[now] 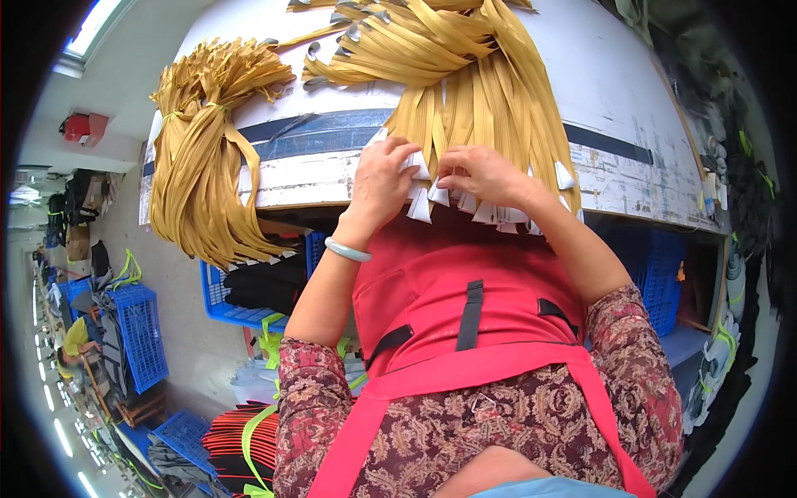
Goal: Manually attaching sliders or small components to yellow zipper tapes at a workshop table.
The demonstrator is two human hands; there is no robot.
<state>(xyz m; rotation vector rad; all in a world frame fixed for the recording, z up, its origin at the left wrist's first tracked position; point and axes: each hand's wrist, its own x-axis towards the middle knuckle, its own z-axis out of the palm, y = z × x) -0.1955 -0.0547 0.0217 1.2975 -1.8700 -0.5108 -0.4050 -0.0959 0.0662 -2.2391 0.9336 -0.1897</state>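
A spread of flat golden-yellow fabric strips [490, 108] hangs toward me over the near edge of the table, with small white end pieces [419, 207] along the bottom. My left hand [384, 178] has its fingers bent and pinched at a white end piece on the left side of the row. Close beside it on the right, my right hand [483, 174] is closed, thumb and fingertips together just above another white end. Whatever lies between the right fingertips is too small to make out.
A tied bundle of golden strips [203, 166] droops over the table's left edge. The white table [623, 178] carries dark bands of tape. Blue crates [217, 290] stand below it. Red-edged dark pieces [237, 444] are stacked at lower left. A person [76, 339] sits far left.
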